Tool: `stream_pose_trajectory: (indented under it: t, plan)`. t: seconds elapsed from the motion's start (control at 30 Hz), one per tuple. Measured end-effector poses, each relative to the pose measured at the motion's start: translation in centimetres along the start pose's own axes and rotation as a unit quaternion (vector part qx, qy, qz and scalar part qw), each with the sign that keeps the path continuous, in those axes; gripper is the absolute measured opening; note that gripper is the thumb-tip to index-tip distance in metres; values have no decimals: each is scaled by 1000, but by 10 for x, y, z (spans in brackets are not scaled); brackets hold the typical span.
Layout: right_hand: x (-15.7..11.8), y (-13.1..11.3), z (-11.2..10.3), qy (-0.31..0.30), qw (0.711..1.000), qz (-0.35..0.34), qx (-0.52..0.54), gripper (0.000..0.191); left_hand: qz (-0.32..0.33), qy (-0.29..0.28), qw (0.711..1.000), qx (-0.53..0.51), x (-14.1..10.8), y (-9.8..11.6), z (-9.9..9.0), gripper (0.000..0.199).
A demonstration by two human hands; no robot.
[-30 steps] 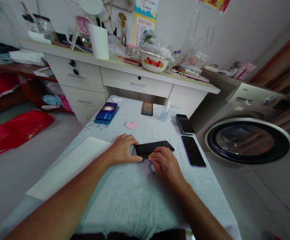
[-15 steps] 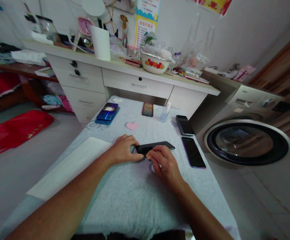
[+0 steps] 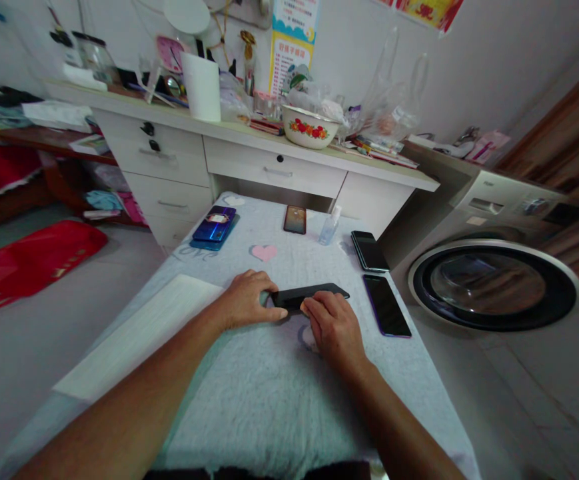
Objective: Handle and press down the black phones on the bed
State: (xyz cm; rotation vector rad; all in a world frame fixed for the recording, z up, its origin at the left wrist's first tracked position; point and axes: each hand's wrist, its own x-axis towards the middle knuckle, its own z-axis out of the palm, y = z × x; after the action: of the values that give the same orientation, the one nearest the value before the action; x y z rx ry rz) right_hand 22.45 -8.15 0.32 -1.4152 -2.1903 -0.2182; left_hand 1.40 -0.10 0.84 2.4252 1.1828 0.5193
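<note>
Work on one black smartphone [image 3: 296, 294], held mid-tabletop [image 3: 249, 400], seems under way; what is left cannot be told. Its left end is gripped by the left hand [image 3: 246, 300]; its near edge is met by the right hand [image 3: 336, 327], fingertips bunched, any pinched item indistinct. Two stacked blue phones [image 3: 215, 223] are seen far left; one brown phone [image 3: 295, 219], one spray bottle [image 3: 329, 229], far; one phone stack [image 3: 370, 251], uncountable, and one purple-edged phone [image 3: 387, 305], right.

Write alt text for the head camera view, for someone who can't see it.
A person's left hand holds the left end of a dark phone on a cloth-covered table, while the right hand is at its near edge. Other phones lie to the right; a clear spray bottle stands beyond.
</note>
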Motion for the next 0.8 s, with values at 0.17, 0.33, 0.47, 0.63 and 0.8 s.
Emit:
stream_pose_trajectory:
  t: [0.17,0.33,0.47,0.63,0.8]
  plan:
    - [8,0,-1,-8,1000,-26,-13,16,5,-2,1000,1,1,-2,1,42]
    - [25,3,-9,-19,999,-22,14,16,1,8,1000,-16,1,-2,1,38]
    - [37,5,-13,-36,999,-19,14,16,2,19,999,-44,-1,-2,-1,40]
    - [45,7,-12,-29,999,-20,21,19,2,97,994,-54,-2,0,-3,31]
    - [50,7,-8,-14,1000,-11,16,19,21,165,984,-63,-2,3,-7,13]
